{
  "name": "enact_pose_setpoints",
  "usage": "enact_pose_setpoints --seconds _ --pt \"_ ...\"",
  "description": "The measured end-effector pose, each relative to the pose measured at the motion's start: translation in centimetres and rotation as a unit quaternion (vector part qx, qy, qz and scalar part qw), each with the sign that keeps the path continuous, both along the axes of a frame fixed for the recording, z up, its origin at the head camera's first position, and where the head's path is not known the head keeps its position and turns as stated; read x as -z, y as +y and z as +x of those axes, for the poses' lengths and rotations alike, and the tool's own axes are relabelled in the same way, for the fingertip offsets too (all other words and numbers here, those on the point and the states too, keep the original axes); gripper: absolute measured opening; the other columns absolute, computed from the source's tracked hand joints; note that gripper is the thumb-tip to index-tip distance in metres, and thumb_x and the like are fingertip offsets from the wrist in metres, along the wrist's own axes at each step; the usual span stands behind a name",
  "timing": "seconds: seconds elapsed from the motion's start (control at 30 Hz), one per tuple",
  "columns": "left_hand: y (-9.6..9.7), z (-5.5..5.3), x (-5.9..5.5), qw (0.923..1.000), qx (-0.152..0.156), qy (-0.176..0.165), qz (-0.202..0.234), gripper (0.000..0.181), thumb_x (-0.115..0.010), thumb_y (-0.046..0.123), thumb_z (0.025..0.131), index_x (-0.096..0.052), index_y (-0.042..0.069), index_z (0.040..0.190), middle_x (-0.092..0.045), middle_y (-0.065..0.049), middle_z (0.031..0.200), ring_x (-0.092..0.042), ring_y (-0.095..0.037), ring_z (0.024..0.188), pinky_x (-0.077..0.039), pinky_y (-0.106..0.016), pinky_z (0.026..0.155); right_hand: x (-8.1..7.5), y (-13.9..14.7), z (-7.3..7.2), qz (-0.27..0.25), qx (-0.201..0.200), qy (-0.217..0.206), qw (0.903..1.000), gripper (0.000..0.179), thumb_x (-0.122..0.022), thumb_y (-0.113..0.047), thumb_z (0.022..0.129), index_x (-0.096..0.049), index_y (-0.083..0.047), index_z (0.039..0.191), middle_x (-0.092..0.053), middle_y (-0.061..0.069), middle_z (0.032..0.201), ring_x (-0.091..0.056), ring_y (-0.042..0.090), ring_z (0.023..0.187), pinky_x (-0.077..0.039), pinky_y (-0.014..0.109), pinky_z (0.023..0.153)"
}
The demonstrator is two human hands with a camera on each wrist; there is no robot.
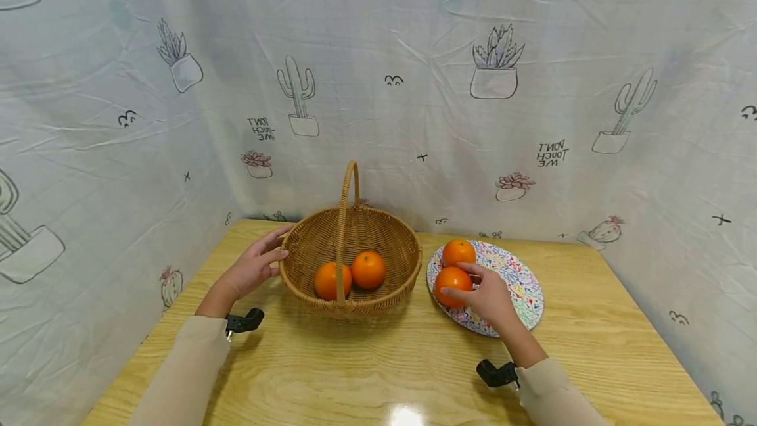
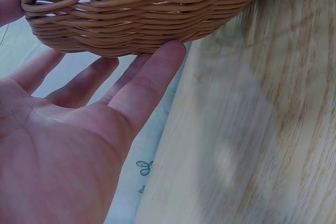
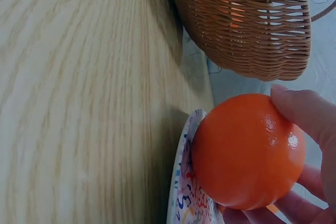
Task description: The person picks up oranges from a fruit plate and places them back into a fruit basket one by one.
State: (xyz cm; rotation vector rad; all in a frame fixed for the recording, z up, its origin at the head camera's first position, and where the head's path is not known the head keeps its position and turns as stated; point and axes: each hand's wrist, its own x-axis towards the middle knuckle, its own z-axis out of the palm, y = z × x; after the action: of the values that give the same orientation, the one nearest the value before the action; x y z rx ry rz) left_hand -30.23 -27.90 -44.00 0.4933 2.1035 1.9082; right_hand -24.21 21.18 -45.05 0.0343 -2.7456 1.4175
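Note:
My left hand [image 1: 254, 268] is at the left side of a wicker basket [image 1: 355, 304], its thumb at the rim and its fingers against the outer weave [image 2: 136, 19]. Inside the basket lie two oranges, one [image 1: 368, 269] right of the handle and one [image 1: 332, 281] partly behind it. My right hand [image 1: 489, 293] grips an orange [image 1: 453, 286] at the near left of a round, colour-speckled plate [image 1: 520, 288], thumb on one side and fingers round the other. A further orange [image 1: 458, 253] sits just behind it on the plate. In the right wrist view the gripped orange [image 3: 247, 153] overlaps the plate's edge.
The basket's tall arched handle [image 1: 343, 229] rises over its middle. Basket and plate stand side by side near the back of a wooden table [image 1: 331, 373]. Behind and beside the table hangs a pale sheet [image 1: 384, 130] printed with potted plants.

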Motion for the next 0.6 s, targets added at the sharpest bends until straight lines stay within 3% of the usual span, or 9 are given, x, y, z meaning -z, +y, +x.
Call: enact_pose_setpoints --seconds 0.6 --pt "-0.15 -0.3 0.42 0.9997 0.009 0.022 -0.003 0.064 -0.047 0.016 0.11 -0.017 0.015 0.166 -0.019 -0.025 0.167 -0.049 -0.029 0.139 -0.059 -0.038 0.095 0.14 -0.07 0.32 0.015 0.014 0.007 0.9998 0.068 -0.089 -0.033 0.081 -0.065 -0.004 0.137 -0.066 0.021 0.133 -0.066 0.036 0.115 -0.061 0.041 0.085"
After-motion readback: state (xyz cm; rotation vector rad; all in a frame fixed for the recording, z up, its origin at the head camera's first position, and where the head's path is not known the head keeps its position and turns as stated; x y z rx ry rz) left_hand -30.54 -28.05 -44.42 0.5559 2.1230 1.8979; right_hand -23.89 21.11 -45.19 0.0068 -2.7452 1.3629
